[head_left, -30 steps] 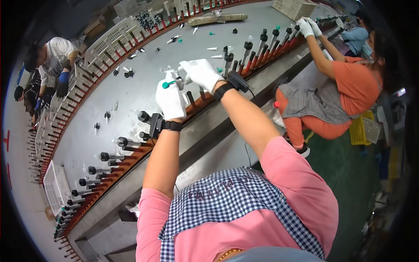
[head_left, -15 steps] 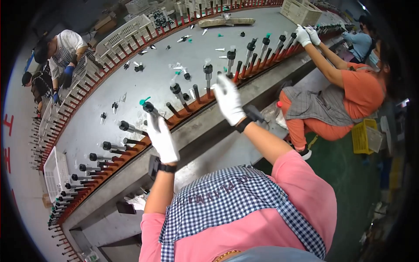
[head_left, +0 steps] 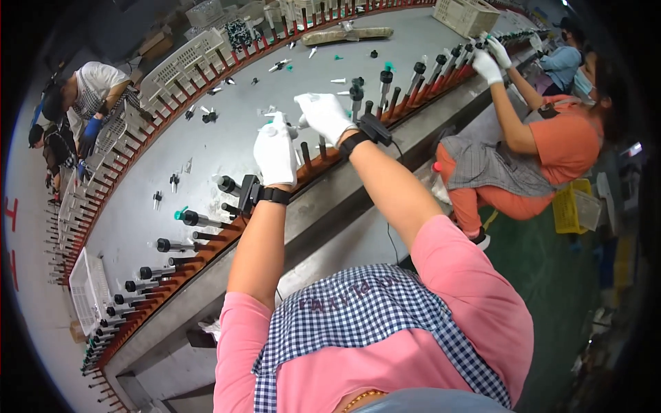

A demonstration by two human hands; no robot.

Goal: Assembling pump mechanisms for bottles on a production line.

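Observation:
Both my hands wear white gloves and reach over the curved line of upright pegs. My left hand (head_left: 276, 153) is closed, its fingers pinched at the top near a small pale part; what it grips is mostly covered. To its right, my right hand (head_left: 327, 115) is also closed, fingertips pointing left toward the other hand; its hold is hidden. Left of my left hand stands a clear tube with a black cap (head_left: 226, 184), and a green-tipped one (head_left: 196, 219) is lower down. Right of my right hand is another black-capped tube (head_left: 356, 98).
An orange-red peg track (head_left: 224, 237) runs along the grey table's (head_left: 241, 124) near edge. Loose black and white fittings (head_left: 208, 115) lie on the table. A white crate (head_left: 89, 289) stands left, another (head_left: 466, 18) at the back. A co-worker in orange (head_left: 551, 134) works at right.
My left hand has moved up and right, off a black-capped tube. My right hand has swung left and closed beside it. The capped tubes on the track have shifted down and left.

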